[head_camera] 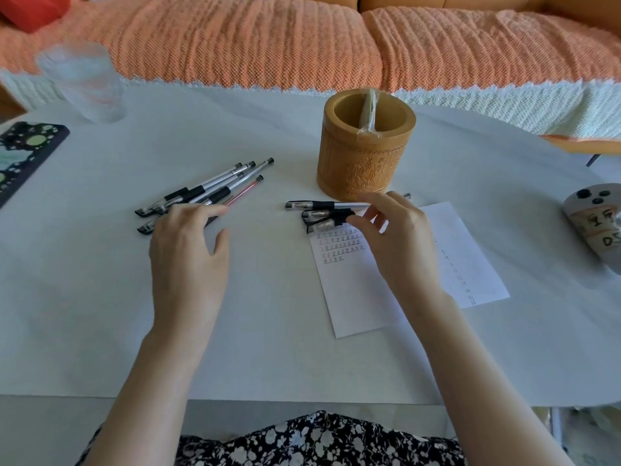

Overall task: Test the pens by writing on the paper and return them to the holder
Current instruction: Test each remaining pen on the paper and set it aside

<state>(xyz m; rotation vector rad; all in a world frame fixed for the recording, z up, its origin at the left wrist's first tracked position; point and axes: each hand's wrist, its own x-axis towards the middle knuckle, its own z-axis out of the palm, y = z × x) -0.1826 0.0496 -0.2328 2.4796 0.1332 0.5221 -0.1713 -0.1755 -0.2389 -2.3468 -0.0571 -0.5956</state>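
Observation:
A carved bamboo holder [366, 153] stands at the middle of the white table. In front of it lies a sheet of paper [356, 297] with rows of small written marks at its top. Three black-capped pens [322, 213] lie at the paper's top left corner. My right hand [400, 243] pinches the grip of one of them between thumb and forefinger. Several more pens [208, 186], one with red ink, lie in a loose pile to the left. My left hand [188, 253] rests its fingertips on the near end of that pile, thumb spread.
A clear glass [84, 82] stands at the back left beside a dark patterned tray [23, 156]. A grey labelled object [594, 220] sits at the right edge. A plastic-wrapped item [368, 112] sticks out of the holder. An orange-covered sofa [268, 38] lies behind the table.

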